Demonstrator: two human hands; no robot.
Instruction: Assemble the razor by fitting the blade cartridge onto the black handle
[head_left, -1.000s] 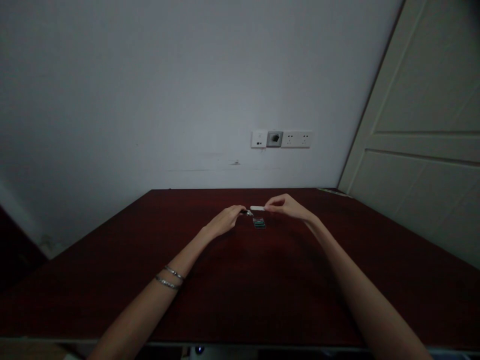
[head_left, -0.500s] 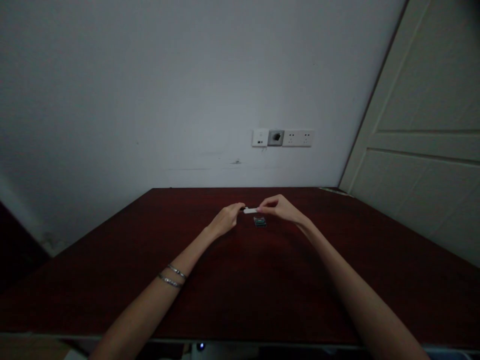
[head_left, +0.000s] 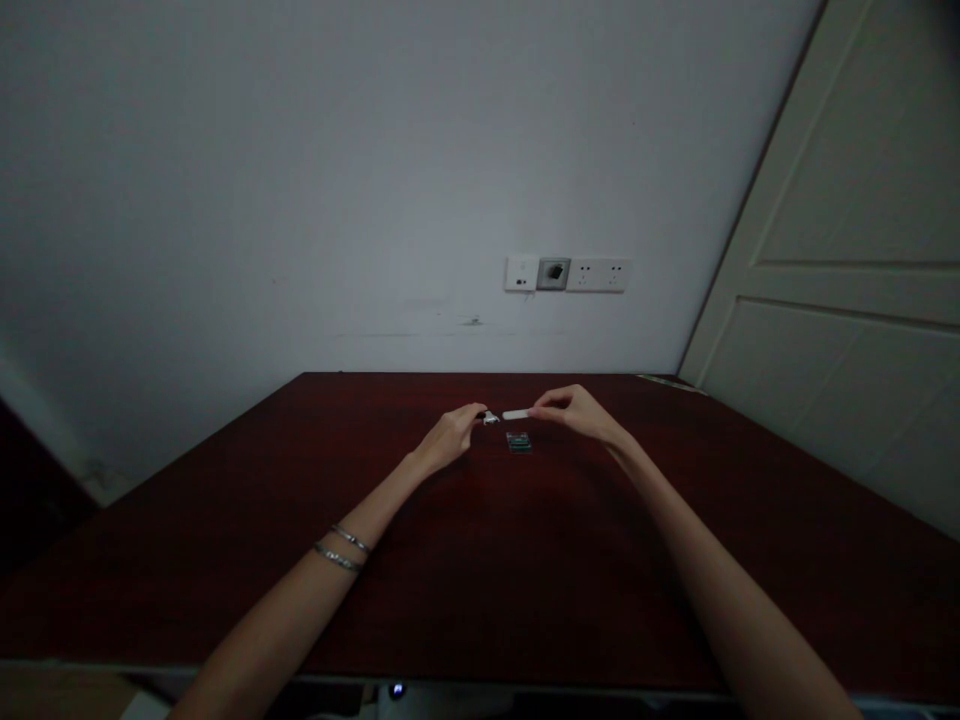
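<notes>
My left hand (head_left: 452,432) is closed, its thumb and fingers pinching a small silvery-white piece with a dark end (head_left: 490,418); it is too small to tell its kind. From the other side, my right hand (head_left: 576,412) pinches one end of a short, flat white strip with a rounded tip (head_left: 516,414). A narrow gap separates the strip's tip from the silvery piece. Just below both, a small clear, greenish flat item (head_left: 518,442), perhaps a little packet or case, lies on the dark red table (head_left: 480,560). Two silver bracelets (head_left: 342,548) circle my left forearm.
Behind the table rises a pale wall (head_left: 375,200) with a row of sockets and switches (head_left: 568,274). A light panelled door (head_left: 840,260) slants along the right side. The table's front edge (head_left: 480,687) runs across the bottom, with a small light (head_left: 397,691) below it.
My right hand has moved right with the white strip, whose left end has come away from the piece in my left hand. The silvery piece now shows more. My left hand is nearly still.
</notes>
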